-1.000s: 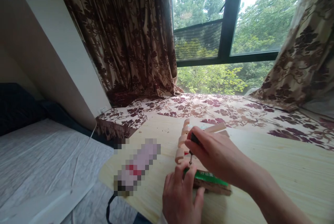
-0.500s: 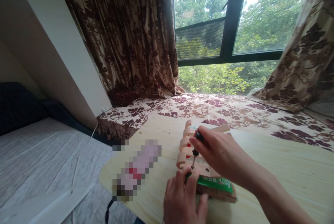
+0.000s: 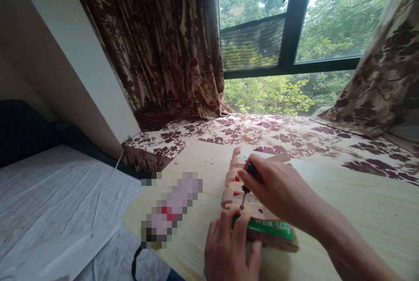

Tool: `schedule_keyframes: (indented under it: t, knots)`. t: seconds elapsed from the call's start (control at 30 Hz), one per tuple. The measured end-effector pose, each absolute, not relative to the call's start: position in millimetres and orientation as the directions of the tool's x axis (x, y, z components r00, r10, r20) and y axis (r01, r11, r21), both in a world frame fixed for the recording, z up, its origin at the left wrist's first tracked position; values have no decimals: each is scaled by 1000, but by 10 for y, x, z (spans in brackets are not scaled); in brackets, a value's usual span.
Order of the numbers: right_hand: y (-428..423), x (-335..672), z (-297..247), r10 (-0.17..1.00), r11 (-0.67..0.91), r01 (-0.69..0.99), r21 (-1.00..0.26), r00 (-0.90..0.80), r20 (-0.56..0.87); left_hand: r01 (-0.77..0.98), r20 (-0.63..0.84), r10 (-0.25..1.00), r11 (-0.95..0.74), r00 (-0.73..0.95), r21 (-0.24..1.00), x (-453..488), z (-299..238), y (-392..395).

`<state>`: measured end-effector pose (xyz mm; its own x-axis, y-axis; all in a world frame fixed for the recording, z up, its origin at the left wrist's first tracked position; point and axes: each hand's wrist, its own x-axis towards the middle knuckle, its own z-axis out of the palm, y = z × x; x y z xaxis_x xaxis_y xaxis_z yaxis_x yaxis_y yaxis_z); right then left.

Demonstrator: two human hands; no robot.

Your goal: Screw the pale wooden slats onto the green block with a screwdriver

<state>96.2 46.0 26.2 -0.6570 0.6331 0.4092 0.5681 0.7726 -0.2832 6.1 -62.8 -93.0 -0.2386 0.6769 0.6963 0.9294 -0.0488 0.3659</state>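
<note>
My right hand (image 3: pixel 270 180) is closed round the black handle of a screwdriver (image 3: pixel 250 170). The shaft slants down, its tip at a screw hole near the curled end of a beige strip (image 3: pixel 273 214). Stretched out, the fingers of my left hand (image 3: pixel 227 244) press on the near edge of that strip, beside the tip, with the thumb apart. Several similar beige strips with curled ends (image 3: pixel 230 179) are lined up behind it, partly hidden by my right hand. They lie over a green printed packet (image 3: pixel 273 228) with a brown side.
The pale wood-grain table (image 3: pixel 343 211) carries a pixelated pinkish object (image 3: pixel 178 202) with a dark strap, left of my hands. Small crumbs lie farther back. Beyond are a flower-patterned window seat (image 3: pixel 262 130), curtains (image 3: pixel 170 54) and a window. A bed (image 3: pixel 59 193) stands left.
The view has shifted slightly. My right hand still grips the screwdriver at the same strip, and my left fingers stay by its tip.
</note>
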Motion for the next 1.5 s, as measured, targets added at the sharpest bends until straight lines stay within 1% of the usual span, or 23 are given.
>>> schedule_keyframes:
  t: [0.07,0.17,0.27,0.37,0.5,0.57,0.63,0.73,0.83,0.9,0.97,1.07,1.13,1.17,1.23,1.27,1.37,1.43,1.5]
  knots:
    - [419,989,305,608,794,515,-324,-692,390,927,700,671,-48,-245,371,67,-924,-625]
    - [365,1052,374,533,827,386,-409,-770,350,924,695,671,-37,-258,379,75,-924,-620]
    - [364,1082,396,502,832,349,-432,-805,316,918,690,672,-34,-271,394,81,-927,-618]
    - [412,1043,352,557,810,411,-419,-763,328,915,679,680,-29,-277,402,84,-928,-621]
    - [468,952,276,663,748,565,-347,-660,354,915,686,677,-46,-266,400,83,-924,-631]
    - [469,940,272,679,734,598,-323,-642,356,913,685,677,-49,-269,406,83,-920,-633]
    - [452,967,296,646,762,546,-349,-679,349,907,677,681,-46,-279,420,85,-916,-631]
    - [421,1057,356,556,814,421,-401,-765,324,901,668,686,-43,-288,432,88,-918,-621]
    - [420,1125,387,516,837,399,-374,-803,298,902,674,682,-46,-285,428,88,-926,-613]
    - [448,1128,376,518,842,417,-341,-802,298,902,673,682,-45,-287,429,89,-934,-615]
    - [493,1102,341,558,824,471,-315,-771,307,899,673,679,-43,-293,436,90,-943,-623]
    - [548,1050,282,664,748,605,-273,-677,318,895,684,665,-50,-301,443,90,-959,-638]
    - [551,1037,266,697,716,657,-238,-646,313,895,688,660,-51,-304,444,89,-964,-641]
    - [541,1042,271,695,717,660,-225,-649,308,895,687,659,-49,-305,444,88,-964,-641]
    - [508,1074,309,661,750,622,-225,-689,296,896,686,660,-42,-307,442,86,-961,-633]
    - [488,1098,342,625,780,580,-234,-726,287,897,684,662,-38,-308,441,84,-958,-628]
    - [436,1162,481,455,885,408,-227,-860,229,900,684,663,-34,-304,434,75,-953,-611]
    - [413,1170,589,378,922,353,-159,-911,167,906,694,657,-40,-294,421,66,-958,-600]
    - [399,1141,684,348,936,340,-86,-933,95,913,709,647,-47,-281,405,56,-969,-591]
